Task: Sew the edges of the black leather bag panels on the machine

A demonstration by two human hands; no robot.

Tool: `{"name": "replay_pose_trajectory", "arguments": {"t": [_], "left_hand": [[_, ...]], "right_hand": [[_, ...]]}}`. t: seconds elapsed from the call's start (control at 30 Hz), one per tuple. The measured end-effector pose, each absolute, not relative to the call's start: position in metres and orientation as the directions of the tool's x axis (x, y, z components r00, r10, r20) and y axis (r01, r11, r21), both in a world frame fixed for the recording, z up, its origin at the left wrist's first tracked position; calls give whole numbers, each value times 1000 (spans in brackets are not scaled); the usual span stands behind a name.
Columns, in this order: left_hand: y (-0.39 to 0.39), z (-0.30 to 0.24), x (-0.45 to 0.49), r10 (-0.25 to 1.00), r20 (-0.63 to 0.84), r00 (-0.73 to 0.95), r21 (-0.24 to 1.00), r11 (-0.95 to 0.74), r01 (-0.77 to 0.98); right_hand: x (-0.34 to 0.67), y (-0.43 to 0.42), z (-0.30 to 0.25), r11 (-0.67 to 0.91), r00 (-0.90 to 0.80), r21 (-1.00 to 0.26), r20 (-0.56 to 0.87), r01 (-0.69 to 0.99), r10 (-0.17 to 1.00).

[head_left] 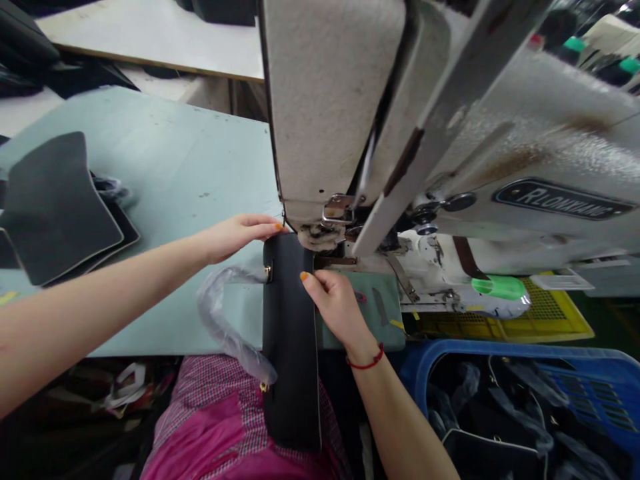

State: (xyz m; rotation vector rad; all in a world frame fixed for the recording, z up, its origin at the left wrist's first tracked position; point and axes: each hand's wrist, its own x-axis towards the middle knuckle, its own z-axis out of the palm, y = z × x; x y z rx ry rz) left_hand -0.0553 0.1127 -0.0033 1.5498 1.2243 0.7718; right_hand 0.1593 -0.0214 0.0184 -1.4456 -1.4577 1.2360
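Note:
A black handbag panel [290,333] with gold fittings lies lengthwise from the sewing machine [340,100] down over my lap. Its handle [215,313], wrapped in clear plastic, loops out to the left. My left hand [245,233] rests at the panel's far end, beside the machine's needle area, fingers stretched and fingertips on the edge. My right hand [337,300] pinches the panel's right edge, thumb on top and fingers underneath. The far end of the panel is partly hidden under the machine head.
Dark panels with pale edges [65,207] lie at the left of the green table [175,173]. A blue basket [420,363] at the lower right holds more black bag pieces with wrapped handles. Small scissors [360,297] lie right of my right hand; a yellow crate [555,327] stands behind the basket.

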Motion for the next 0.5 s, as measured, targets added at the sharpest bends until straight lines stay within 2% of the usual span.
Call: {"name": "replay_pose_trajectory", "arguments": {"t": [0.2,0.3,0.4,0.47,0.5], "left_hand": [[60,-57,-95,914,-78,398,926,-81,369],[28,-60,-78,928,-65,366,950,-54,308],[15,-51,-43,950,-92,298,978,30,205],[14,-42,-21,950,-148,273,988,130,83],[15,-38,-13,948,-183,260,982,186,15]], "right_hand": [[165,-36,20,-129,-143,-954,-173,270,975],[165,-48,23,-149,-196,-943,-214,299,957],[181,-69,41,-115,-295,-905,-250,409,922],[211,-84,66,-32,-261,-862,-188,505,947],[233,-89,82,18,-167,-841,-86,541,982]]}}
